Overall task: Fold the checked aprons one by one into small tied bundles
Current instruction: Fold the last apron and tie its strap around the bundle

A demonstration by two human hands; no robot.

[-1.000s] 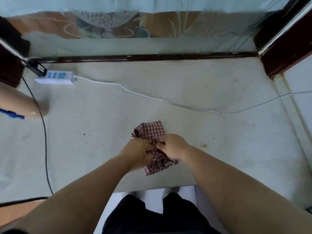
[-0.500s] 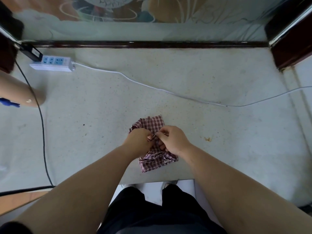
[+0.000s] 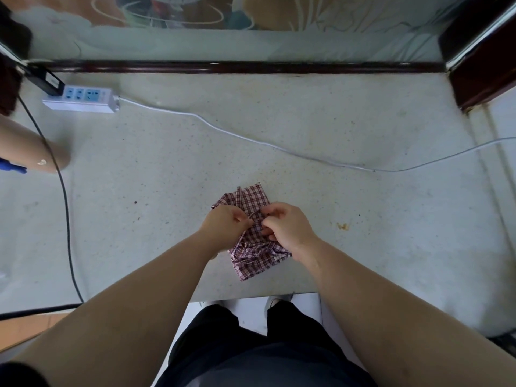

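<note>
Now left hand [image 3: 227,223], right hand [image 3: 287,224] pinch strap [image 3: 255,214] over checked apron [image 3: 252,251].

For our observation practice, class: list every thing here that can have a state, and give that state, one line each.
checked apron: folded into a small bundle, lying on the table.
strap: pinched between both hands.
left hand: pinches the strap.
right hand: pinches the strap.
power strip: black plug in at one end.

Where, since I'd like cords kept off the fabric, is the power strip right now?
In the head view the power strip lies far left on the table, close to the dark back rail, well away from the checked apron at centre.
</note>
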